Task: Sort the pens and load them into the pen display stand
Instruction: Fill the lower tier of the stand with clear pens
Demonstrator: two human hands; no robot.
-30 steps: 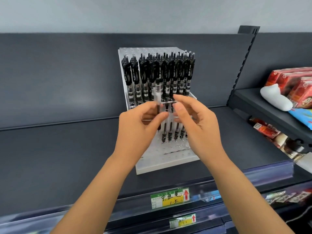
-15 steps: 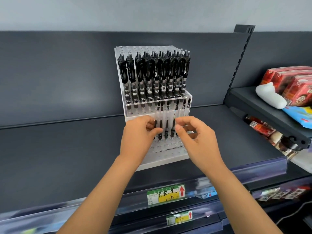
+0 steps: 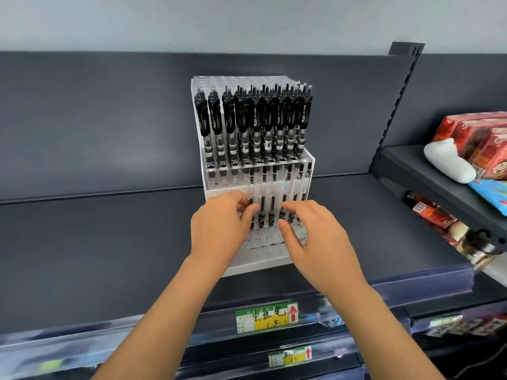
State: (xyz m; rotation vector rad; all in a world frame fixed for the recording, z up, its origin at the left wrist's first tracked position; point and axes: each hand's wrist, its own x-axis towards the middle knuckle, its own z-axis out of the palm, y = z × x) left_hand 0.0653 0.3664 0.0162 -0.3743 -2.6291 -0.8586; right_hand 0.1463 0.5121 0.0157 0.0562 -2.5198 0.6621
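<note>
Straight ahead I see a clear pen display stand sitting on a dark grey shelf. Its upper tier is packed with black pens standing upright. Lower down, a short row of clear pens stands in the holes. The left hand pinches the end pen at the row's left, thumb and fingers curled on it. The right hand grasps a middle pen between thumb and forefinger. A yellow price label sits on the shelf edge below.

stand on shelf | pens in stand | left hand, right hand before stand | packets right of stand
</note>
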